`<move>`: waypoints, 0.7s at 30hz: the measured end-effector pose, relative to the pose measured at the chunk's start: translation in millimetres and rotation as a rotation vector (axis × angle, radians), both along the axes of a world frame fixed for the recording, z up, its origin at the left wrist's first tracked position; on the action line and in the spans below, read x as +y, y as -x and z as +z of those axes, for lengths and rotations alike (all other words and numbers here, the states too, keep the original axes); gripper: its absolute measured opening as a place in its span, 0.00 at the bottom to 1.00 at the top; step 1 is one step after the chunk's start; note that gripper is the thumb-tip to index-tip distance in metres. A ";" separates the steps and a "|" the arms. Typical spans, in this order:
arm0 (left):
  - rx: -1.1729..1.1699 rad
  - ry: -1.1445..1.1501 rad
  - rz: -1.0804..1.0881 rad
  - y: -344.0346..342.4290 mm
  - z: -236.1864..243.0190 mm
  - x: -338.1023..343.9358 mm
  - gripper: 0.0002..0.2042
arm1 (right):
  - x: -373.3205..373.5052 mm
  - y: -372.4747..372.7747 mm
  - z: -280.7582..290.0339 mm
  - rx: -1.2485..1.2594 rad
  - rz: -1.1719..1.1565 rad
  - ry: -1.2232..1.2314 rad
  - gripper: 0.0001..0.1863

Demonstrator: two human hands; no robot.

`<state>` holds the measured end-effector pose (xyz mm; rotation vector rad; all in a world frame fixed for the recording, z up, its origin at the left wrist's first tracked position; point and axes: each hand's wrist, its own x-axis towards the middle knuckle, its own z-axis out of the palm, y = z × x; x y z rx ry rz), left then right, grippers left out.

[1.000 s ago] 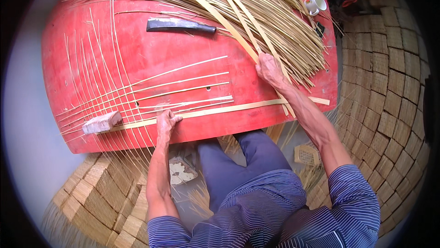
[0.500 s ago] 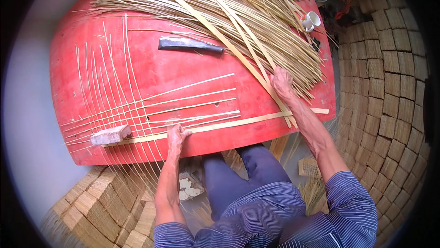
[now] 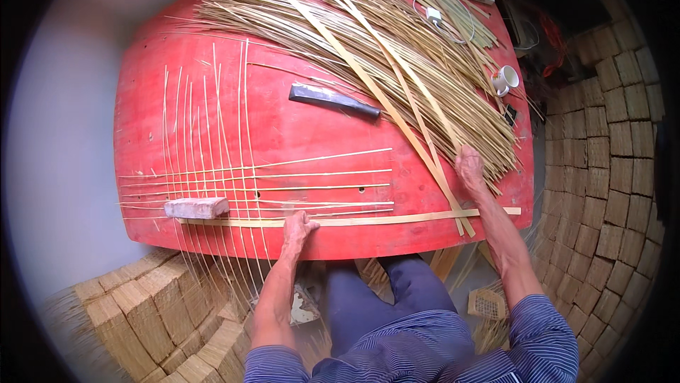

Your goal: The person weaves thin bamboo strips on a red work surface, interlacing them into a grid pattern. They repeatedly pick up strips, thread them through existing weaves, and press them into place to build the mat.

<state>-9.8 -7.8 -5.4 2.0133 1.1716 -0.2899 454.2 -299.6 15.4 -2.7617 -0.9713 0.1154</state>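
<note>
Thin bamboo strips [image 3: 319, 172] lie crossed in an open grid at the left of the red table. A brick-like pale block [image 3: 197, 207] rests on the grid's near edge. My left hand [image 3: 297, 233], fingers curled in, is closed at a long flat bamboo strip [image 3: 397, 219] running along the table's near side. My right hand [image 3: 469, 165] is closed round the near end of another long strip [image 3: 425, 82], which slants over the bamboo pile. A second flat strip [image 3: 354, 64] crosses beside it. The right fingertips are partly hidden.
A knife with a dark handle [image 3: 334, 100] lies mid-table. A large heap of bamboo sticks [image 3: 453, 100] covers the far right, with a white mug [image 3: 504, 81] and white charger [image 3: 433, 16] by it. Stacked woven bundles [image 3: 609, 163] stand right, more bundles [image 3: 152, 284] lower left.
The whole view has shifted, so the table sits lower and farther right. Against the table, both hands keep nearly the same places and grips.
</note>
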 end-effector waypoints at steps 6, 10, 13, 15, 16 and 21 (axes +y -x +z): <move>-0.088 -0.058 -0.049 12.6 -7.6 5.0 0.18 | 51.4 -30.4 109.1 -0.098 0.126 -0.352 0.07; -0.105 0.106 0.032 20.2 13.1 -16.6 0.13 | 84.0 -31.0 219.7 -0.189 0.079 -0.273 0.11; -0.156 0.153 0.049 20.7 38.7 -22.6 0.12 | 98.1 -13.5 298.7 -0.360 0.166 -0.426 0.12; -0.152 0.218 0.034 19.4 66.0 -22.5 0.11 | 101.9 6.6 349.8 -0.379 0.210 -0.528 0.11; -0.143 0.260 0.045 19.4 78.2 -21.2 0.11 | 103.6 21.5 364.5 -0.386 0.228 -0.554 0.11; -0.421 0.354 -0.017 -9.6 173.4 -15.6 0.14 | 97.0 124.4 415.8 -0.477 0.385 -0.593 0.11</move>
